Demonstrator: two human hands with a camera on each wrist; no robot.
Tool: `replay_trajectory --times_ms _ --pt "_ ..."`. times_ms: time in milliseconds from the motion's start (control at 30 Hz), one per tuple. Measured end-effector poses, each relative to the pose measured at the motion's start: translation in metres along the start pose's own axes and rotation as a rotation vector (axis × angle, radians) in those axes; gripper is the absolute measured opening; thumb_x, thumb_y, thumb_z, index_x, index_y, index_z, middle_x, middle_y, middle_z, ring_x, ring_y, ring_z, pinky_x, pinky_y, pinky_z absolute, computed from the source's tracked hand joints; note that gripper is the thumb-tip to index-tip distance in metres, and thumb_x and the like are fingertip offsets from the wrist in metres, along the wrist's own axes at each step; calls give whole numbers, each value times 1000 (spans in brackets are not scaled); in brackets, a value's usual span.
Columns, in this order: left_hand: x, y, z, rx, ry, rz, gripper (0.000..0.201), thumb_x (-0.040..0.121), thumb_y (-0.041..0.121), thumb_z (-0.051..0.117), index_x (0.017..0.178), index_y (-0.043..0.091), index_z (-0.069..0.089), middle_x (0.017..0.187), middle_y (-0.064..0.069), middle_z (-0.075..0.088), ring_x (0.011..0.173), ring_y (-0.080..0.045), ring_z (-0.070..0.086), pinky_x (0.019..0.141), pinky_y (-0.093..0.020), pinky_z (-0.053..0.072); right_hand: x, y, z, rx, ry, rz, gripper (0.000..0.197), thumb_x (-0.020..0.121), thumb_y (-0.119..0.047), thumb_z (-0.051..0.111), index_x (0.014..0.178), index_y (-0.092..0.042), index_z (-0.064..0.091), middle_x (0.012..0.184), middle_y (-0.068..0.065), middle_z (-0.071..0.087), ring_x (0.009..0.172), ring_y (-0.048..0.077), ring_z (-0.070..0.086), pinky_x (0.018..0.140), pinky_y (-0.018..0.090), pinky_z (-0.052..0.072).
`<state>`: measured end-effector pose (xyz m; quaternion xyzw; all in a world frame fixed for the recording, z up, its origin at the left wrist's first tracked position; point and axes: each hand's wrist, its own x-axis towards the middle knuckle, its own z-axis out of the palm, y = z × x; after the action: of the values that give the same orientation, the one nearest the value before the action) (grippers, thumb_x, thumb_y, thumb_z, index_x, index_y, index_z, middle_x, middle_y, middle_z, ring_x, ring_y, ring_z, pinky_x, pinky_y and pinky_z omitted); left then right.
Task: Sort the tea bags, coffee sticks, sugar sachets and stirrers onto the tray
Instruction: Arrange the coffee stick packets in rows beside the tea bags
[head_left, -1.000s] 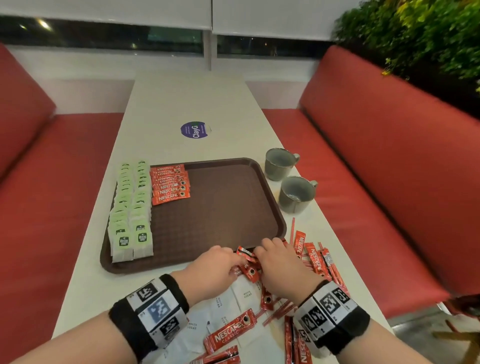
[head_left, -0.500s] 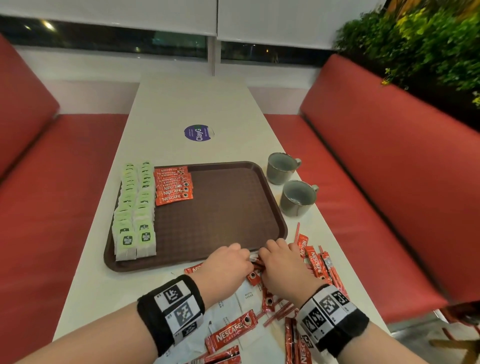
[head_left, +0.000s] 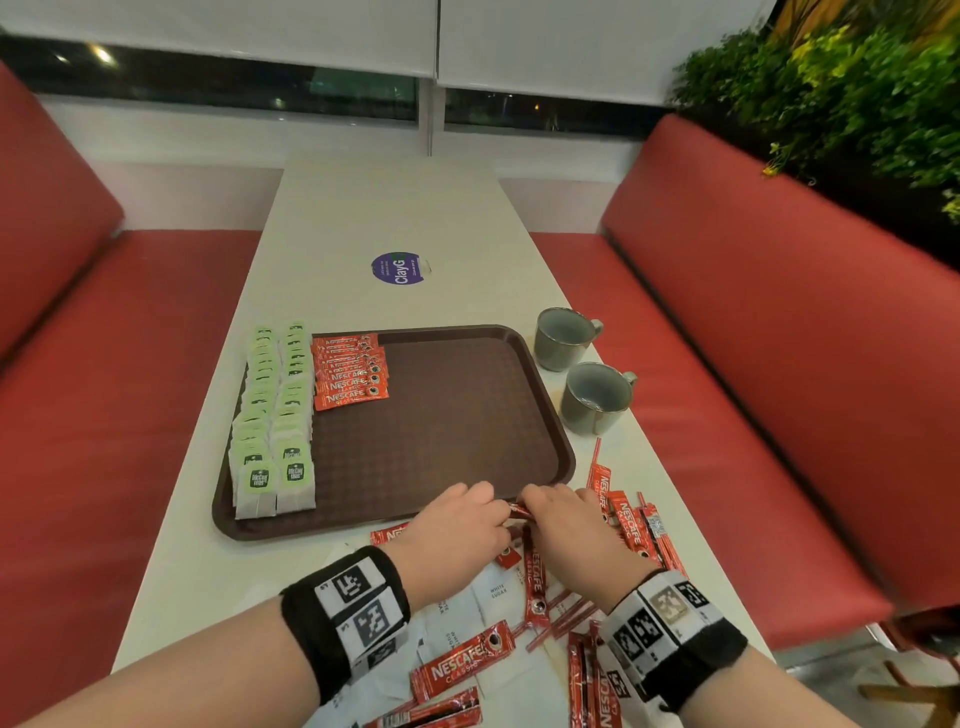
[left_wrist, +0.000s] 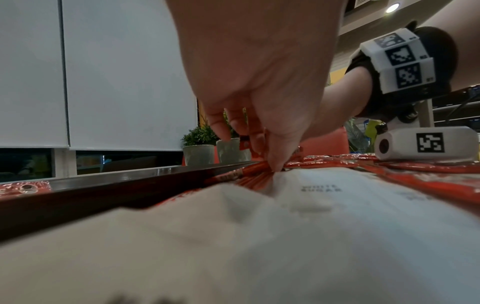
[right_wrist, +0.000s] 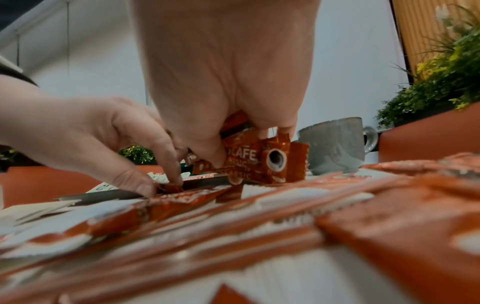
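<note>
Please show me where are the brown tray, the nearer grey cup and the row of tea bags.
brown tray (head_left: 540, 395), head view, on its right rim.
nearer grey cup (head_left: 597, 397), head view, on its outer wall below the rim.
row of tea bags (head_left: 272, 415), head view, in the middle of the two green rows.

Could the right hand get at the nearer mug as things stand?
Probably yes: the nearer mug stands on bare table beyond the right hand, with only flat sticks between. But that hand already grips several sticks.

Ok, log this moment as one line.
phase: gathering coffee sticks | right hand: holds them | left hand: pinching another | tray: tea bags placed
</note>
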<state>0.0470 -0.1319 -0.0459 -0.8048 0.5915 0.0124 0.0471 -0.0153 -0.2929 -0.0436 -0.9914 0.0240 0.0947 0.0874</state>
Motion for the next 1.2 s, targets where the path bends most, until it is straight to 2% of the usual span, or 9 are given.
replay_trajectory --times_ms 200,267,400,533,633,767,1033,1133,1200 --pt "-10 -4 -13 -120 286 -53 18 84 27 50 74 25 65 77 11 60 77 -13 57 65 -30 50 -6 5 -12 430 155 50 15 100 -20 42 106 -28 53 91 -8 62 81 9 56 75 25 41" --pt "-19 -13 -22 -446 342 -239 24 92 24 42 88 21 66 84 9 65 81 -10 59 72 -30 52 -9 3 -25 682 215 106 10 100 -26 46 103 -29 55 84 -8 63 70 7 56 61 19 42" --pt "-36 -32 -33 -1153 362 -689 12 98 10 41 100 17 51 85 4 64 73 -12 61 65 -25 46 -8 -6 -50 1306 144 191 15 100 -17 46 108 -19 58 99 0 71 95 13 68 83 32 53" --pt "-46 -38 -37 -1802 369 -744 11 91 1 47 92 12 47 70 -2 46 60 -12 43 60 -29 36 -1 -23 -63 1694 -38 139 13 99 -9 45 105 -8 57 94 11 67 92 23 65 82 39 52" --pt "-53 -32 -41 -1753 307 -601 20 84 21 69 91 13 52 66 4 57 58 -10 51 58 -27 39 6 -47 -66 1745 -104 95 12 99 -7 44 100 -8 56 87 10 61 79 18 63 74 33 54" --pt "-52 -27 -42 -1593 270 -611 61 59 50 79 112 28 59 102 2 73 94 -15 70 89 -39 54 15 -79 -63 1712 -145 53 14 98 -10 47 107 -6 57 93 12 67 89 23 64 84 39 52" --pt "-73 -30 -45 -1771 303 -678 22 84 13 67 106 15 66 92 -10 74 83 -21 70 72 -30 54 23 -118 -53 1464 -161 1 19 102 -22 43 114 -23 57 104 2 69 95 12 67 81 25 54" --pt "-89 -37 -41 -1880 322 -693 18 93 14 57 107 10 67 103 -14 72 96 -27 69 86 -37 55 22 -119 -49 1298 -150 -47 27 102 -27 42 122 -17 58 113 7 69 106 22 65 93 32 52" --pt "-98 -44 -38 -1919 340 -714 16 94 14 55 105 7 66 97 -12 72 94 -28 68 91 -41 52 22 -116 -46 1056 -73 -117 28 102 -25 40 122 -14 57 109 2 68 102 16 63 88 16 47"
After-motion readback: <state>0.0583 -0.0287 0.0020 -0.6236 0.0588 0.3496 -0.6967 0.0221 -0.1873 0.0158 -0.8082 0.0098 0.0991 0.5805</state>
